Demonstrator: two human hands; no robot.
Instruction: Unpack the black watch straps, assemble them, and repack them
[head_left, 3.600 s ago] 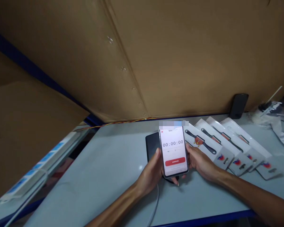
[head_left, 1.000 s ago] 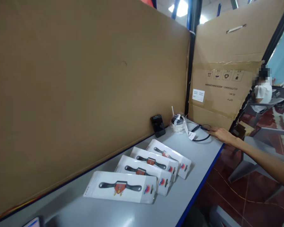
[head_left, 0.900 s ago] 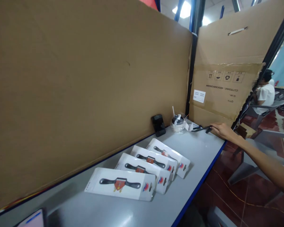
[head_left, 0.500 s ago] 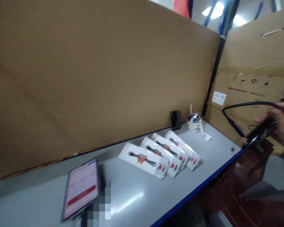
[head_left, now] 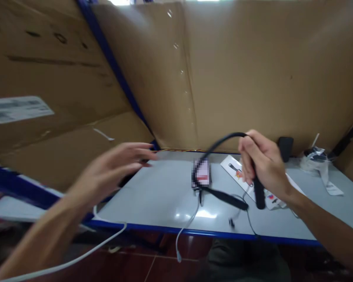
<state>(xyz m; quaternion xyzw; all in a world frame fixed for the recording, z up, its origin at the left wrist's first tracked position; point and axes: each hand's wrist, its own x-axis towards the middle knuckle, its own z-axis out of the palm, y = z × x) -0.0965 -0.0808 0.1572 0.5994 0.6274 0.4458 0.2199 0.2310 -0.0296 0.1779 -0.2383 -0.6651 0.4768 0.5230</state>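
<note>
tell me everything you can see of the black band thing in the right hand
The black band is a slim, smooth loop, rubbery or plastic by its look, with thicker straight bars at its ends. The right hand grips it, one bar pointing down below the fingers; the other slants down to the right. It seems held above the table, its curve passing in front of the phone. Whether the thin dark cord below joins it is unclear.
</note>
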